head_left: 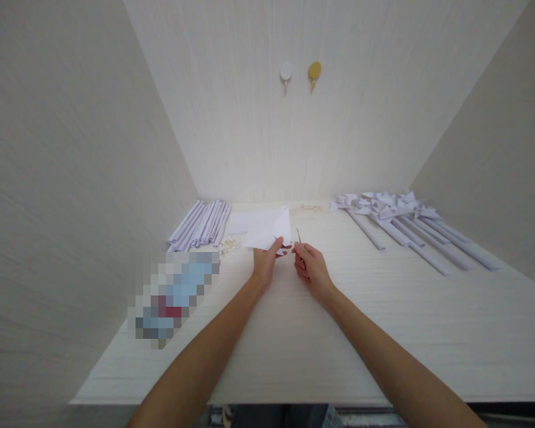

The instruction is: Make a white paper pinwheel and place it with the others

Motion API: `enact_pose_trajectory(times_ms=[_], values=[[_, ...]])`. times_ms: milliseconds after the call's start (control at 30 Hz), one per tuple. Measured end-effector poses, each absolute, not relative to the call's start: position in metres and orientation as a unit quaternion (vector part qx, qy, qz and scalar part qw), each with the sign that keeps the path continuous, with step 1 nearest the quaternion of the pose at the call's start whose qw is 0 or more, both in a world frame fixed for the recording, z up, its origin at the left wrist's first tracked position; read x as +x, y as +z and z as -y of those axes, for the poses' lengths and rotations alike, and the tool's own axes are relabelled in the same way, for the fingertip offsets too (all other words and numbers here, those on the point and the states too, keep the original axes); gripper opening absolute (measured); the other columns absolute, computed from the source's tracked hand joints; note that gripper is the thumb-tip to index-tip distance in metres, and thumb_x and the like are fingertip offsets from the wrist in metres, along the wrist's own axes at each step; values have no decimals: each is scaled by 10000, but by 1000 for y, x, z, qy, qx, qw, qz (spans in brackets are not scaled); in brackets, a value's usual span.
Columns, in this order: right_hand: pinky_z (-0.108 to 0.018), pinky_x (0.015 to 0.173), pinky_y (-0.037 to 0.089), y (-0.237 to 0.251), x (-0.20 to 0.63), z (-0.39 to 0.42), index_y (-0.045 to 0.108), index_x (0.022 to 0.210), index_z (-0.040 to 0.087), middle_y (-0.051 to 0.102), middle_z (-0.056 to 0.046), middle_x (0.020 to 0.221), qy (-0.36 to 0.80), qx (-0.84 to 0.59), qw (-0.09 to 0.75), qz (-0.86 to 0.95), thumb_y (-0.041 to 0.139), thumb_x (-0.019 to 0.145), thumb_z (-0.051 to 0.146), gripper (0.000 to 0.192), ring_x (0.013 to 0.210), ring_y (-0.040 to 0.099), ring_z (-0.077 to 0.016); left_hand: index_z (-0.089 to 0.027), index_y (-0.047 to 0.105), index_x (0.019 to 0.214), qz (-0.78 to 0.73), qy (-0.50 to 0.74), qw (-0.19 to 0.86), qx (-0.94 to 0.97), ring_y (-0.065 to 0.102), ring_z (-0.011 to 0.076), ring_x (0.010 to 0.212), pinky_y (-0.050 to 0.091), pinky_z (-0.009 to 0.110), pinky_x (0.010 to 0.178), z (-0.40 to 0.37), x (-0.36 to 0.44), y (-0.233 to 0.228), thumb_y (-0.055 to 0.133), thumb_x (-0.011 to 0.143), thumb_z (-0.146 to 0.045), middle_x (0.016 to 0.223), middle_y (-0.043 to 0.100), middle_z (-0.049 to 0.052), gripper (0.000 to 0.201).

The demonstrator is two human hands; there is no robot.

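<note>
Both arms reach out over the pale table (294,345), and the hands meet near its middle, a little toward the far edge. The left hand (264,264) is curled, thumb and fingers pinched on the near corner of a white folded paper (270,229), which lifts up and away from the hand toward 12 o'clock. The sheet looks creased into angled flaps; its far part lies over or just above another flat white sheet (241,223) on the table, and I cannot tell whether the two touch.

The right hand (310,267) sits just beside the left, at its 3 o'clock, closed into a loose fist around a thin grey stick (298,236), pin or tool, too small to name. Its tip points up toward 12 o'clock, close to the paper's edge but apart from it.

From the hands, at about 10 o'clock, a bundle of rolled paper sticks (203,224) lies side by side, with a small scatter of pale bits (229,245) at its near end. At about 2 o'clock lies a row of finished paper pinwheels (396,217), their heads toward the wall and their long stems fanning out to the right. A blurred patch covers something at 8 o'clock. No box, tray or bin shows; everything rests loose on the tabletop. On the wall (249,119) hang a white hook (286,72) and a yellow hook (314,71).
</note>
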State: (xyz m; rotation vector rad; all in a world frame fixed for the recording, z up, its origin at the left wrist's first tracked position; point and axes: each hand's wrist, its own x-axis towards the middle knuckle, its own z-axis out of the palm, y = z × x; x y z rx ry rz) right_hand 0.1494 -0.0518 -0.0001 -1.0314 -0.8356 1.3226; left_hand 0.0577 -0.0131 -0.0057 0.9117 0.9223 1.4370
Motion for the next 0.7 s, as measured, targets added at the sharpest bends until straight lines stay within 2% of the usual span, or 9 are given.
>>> enact_pose_trajectory(times_ms=[267,367,533,700], values=[[-184,292,91,-5,151,48,444,581,185,274,127,340,524,-474,590,391,664,563,407,313,285,186,-17,-144,597,704,-397,590,505,489,600,180,779,445,320,756,15,57,-7,636,584,-276,778,658,47,182],[-189,296,92,-7,151,47,429,567,190,275,126,337,522,-477,587,395,661,562,394,309,286,188,-21,-150,603,728,-407,585,482,510,601,177,766,431,330,797,16,56,-4,628,597,-251,774,660,42,168],[-199,305,108,-12,152,44,376,546,205,269,123,348,510,-489,583,401,641,580,374,316,294,195,-31,-164,605,869,-432,590,443,518,592,191,864,390,349,879,19,56,0,653,583,-187,834,663,42,291],[-215,345,128,-18,155,42,372,521,199,262,110,382,435,-517,592,439,619,604,330,292,333,211,-39,-162,611,803,-425,586,422,546,591,184,860,383,343,893,18,57,-1,628,606,-162,731,656,28,198]])
